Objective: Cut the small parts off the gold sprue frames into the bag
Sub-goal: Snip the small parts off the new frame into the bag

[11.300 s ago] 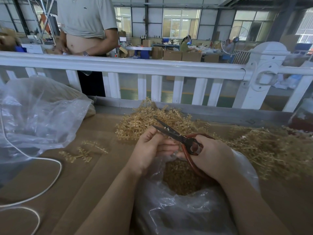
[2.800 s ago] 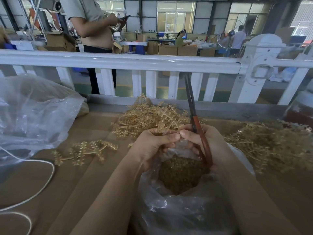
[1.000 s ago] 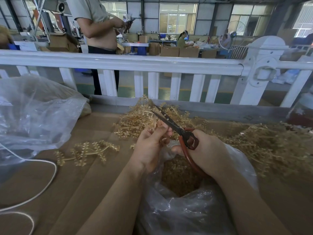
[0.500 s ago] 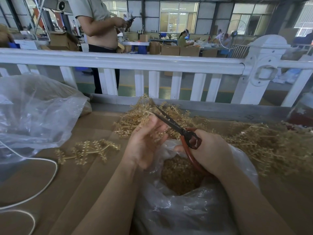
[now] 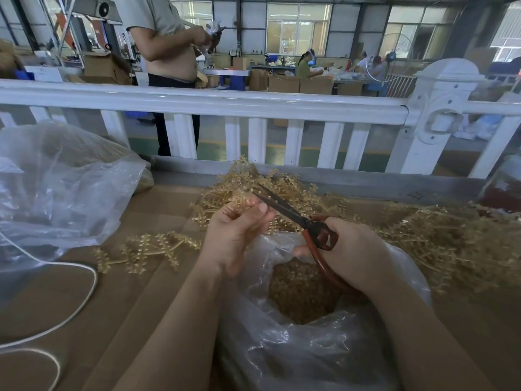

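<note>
My right hand [image 5: 355, 252] grips red-handled scissors [image 5: 296, 218]; their dark blades are parted and point up-left. My left hand [image 5: 236, 232] pinches a gold sprue frame [image 5: 239, 206] at the blade tips, its fingers curled round it. Right below both hands sits a clear plastic bag [image 5: 310, 348], its mouth open on a heap of small gold parts [image 5: 301, 289]. A pile of gold sprue frames [image 5: 253, 187] lies just behind my hands, and a larger pile [image 5: 439, 238] spreads to the right.
Two loose sprue frames [image 5: 146, 249] lie on the brown cardboard tabletop [image 5: 112, 320] at left, near a white cable [image 5: 70, 314]. A big clear bag [image 5: 62, 187] fills the far left. A white railing [image 5: 225, 103] borders the table; a person [image 5: 166, 38] stands beyond it.
My left hand has risen slightly and pinched the sprue frame closer to the blades. The scissors and my right hand have barely shifted.
</note>
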Action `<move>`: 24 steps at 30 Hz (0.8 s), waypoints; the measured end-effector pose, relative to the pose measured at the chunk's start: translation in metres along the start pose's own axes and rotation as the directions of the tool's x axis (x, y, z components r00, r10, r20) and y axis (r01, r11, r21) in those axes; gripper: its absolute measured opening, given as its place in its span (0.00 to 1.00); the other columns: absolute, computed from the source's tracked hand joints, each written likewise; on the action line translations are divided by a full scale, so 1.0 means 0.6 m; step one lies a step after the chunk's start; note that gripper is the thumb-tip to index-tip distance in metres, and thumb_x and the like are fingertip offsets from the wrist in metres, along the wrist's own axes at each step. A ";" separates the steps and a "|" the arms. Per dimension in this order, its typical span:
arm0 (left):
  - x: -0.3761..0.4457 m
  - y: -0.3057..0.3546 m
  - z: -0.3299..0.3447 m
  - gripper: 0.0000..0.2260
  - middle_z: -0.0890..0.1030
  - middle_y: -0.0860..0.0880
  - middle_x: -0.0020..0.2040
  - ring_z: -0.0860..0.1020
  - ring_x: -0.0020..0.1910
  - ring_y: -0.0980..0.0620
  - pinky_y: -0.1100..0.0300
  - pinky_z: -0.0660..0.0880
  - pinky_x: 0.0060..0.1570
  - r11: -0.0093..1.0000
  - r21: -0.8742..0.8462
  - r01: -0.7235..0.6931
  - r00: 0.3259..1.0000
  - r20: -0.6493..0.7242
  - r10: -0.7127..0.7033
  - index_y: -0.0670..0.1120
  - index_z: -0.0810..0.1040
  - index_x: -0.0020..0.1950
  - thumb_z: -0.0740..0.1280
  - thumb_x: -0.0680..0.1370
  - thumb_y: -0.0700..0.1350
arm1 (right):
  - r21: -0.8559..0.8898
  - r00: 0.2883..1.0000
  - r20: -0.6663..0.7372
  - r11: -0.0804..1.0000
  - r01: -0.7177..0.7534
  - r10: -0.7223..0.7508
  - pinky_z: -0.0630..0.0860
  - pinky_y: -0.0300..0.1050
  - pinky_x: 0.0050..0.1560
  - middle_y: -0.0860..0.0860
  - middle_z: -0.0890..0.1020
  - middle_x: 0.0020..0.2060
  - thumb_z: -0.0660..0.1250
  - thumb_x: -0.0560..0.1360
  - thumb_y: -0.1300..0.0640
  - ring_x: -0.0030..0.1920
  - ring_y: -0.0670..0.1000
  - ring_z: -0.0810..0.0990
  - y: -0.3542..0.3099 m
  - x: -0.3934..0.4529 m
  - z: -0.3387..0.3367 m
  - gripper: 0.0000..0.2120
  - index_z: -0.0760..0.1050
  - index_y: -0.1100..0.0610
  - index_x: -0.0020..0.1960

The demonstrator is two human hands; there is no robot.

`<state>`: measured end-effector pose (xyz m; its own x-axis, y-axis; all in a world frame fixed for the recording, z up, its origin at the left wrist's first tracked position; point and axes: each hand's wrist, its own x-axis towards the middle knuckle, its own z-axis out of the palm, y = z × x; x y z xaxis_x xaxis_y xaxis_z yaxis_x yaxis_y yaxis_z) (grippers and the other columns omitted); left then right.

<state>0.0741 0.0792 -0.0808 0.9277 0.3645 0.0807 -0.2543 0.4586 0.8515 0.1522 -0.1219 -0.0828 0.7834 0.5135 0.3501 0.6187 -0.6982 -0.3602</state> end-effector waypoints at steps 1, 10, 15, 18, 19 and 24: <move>-0.001 -0.001 0.001 0.11 0.86 0.45 0.42 0.85 0.43 0.51 0.60 0.81 0.49 1.000 0.022 -0.023 1.000 0.015 0.022 0.40 0.82 0.46 0.76 0.65 0.41 | -0.006 1.000 -0.008 1.000 0.008 -0.009 0.64 0.33 0.32 0.36 0.75 0.33 0.50 0.55 0.11 0.34 0.37 0.73 0.000 0.000 0.000 0.34 0.67 0.39 0.39; -0.007 -0.005 0.012 0.03 0.86 0.46 0.39 0.85 0.41 0.52 0.64 0.79 0.45 0.993 0.075 -0.088 0.995 0.060 0.084 0.46 0.86 0.38 0.74 0.66 0.41 | -0.040 0.998 -0.038 0.998 0.048 -0.049 0.62 0.31 0.32 0.35 0.75 0.34 0.49 0.57 0.12 0.34 0.36 0.72 -0.004 -0.004 -0.006 0.33 0.66 0.38 0.41; -0.006 -0.005 0.010 0.03 0.85 0.45 0.39 0.84 0.41 0.52 0.63 0.79 0.45 0.993 0.092 -0.075 0.996 0.058 0.069 0.41 0.83 0.42 0.72 0.69 0.39 | -0.026 0.998 -0.013 0.998 0.058 -0.058 0.63 0.31 0.32 0.36 0.76 0.34 0.55 0.60 0.14 0.35 0.36 0.73 -0.006 -0.005 -0.006 0.27 0.65 0.37 0.40; -0.007 -0.005 0.015 0.06 0.85 0.46 0.38 0.84 0.40 0.53 0.64 0.79 0.45 0.990 0.116 -0.079 0.996 0.047 0.074 0.41 0.83 0.40 0.69 0.75 0.34 | -0.041 0.998 -0.018 0.997 0.062 -0.063 0.61 0.30 0.32 0.37 0.76 0.33 0.57 0.61 0.16 0.34 0.36 0.73 -0.007 -0.006 -0.006 0.26 0.65 0.38 0.38; -0.006 -0.004 0.015 0.08 0.85 0.46 0.38 0.84 0.39 0.53 0.64 0.79 0.44 0.989 0.122 -0.081 0.996 0.046 0.075 0.42 0.84 0.40 0.68 0.76 0.33 | -0.042 0.998 -0.020 0.997 0.059 -0.060 0.61 0.30 0.32 0.37 0.76 0.33 0.58 0.62 0.17 0.34 0.36 0.73 -0.007 -0.006 -0.006 0.25 0.65 0.38 0.38; -0.008 -0.002 0.016 0.12 0.84 0.47 0.37 0.83 0.39 0.55 0.64 0.78 0.44 0.985 0.147 -0.094 0.994 0.071 0.084 0.44 0.85 0.37 0.67 0.77 0.32 | -0.007 0.999 0.012 0.999 0.036 -0.036 0.67 0.30 0.35 0.39 0.79 0.35 0.56 0.59 0.16 0.36 0.38 0.75 -0.010 -0.005 -0.008 0.32 0.73 0.43 0.42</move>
<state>0.0728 0.0694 -0.0771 0.9202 0.3431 0.1885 -0.2970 0.2981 0.9071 0.1461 -0.1217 -0.0776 0.7611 0.5444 0.3527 0.6463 -0.6823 -0.3416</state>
